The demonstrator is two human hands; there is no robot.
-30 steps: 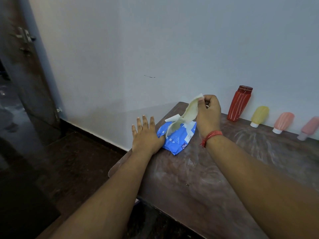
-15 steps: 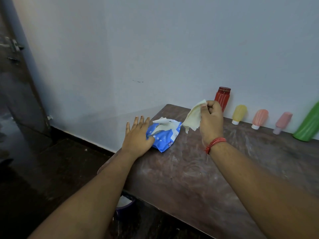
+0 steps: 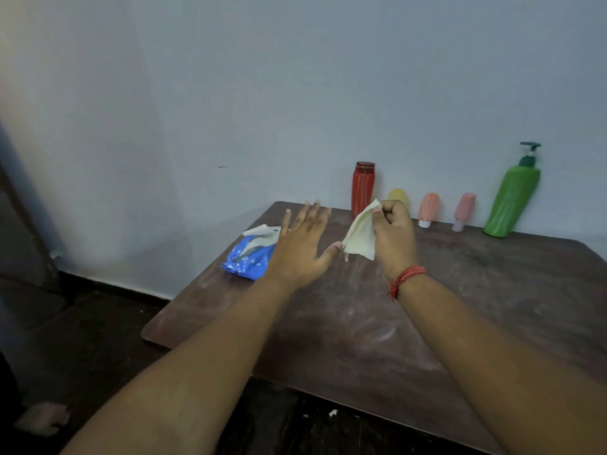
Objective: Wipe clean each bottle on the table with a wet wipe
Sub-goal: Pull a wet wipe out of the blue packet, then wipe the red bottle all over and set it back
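the left hand (image 3: 300,247) is hovering flat, fingers spread, holding nothing. the right hand (image 3: 392,236) is pinching a limp wet wipe (image 3: 360,236). behind, at the wall, the red bottle (image 3: 362,188) is looking light, slick; gripping its middle seems best.

Five bottles: red (image 3: 362,188), yellow (image 3: 398,195), two pink (image 3: 428,209) (image 3: 464,210), green pump (image 3: 512,198); one wipes pack (image 3: 248,257); one loose wipe (image 3: 361,234)

A dark brown wooden tabletop (image 3: 361,330), streaked with pale smears, stands against a pale wall. A blue plastic wipes packet (image 3: 244,262) lies near its left corner. Along the back edge stand a red ribbed bottle (image 3: 362,188), a yellow bottle (image 3: 398,195), two pink bottles (image 3: 428,208) (image 3: 464,210) and a green pump bottle (image 3: 512,198).
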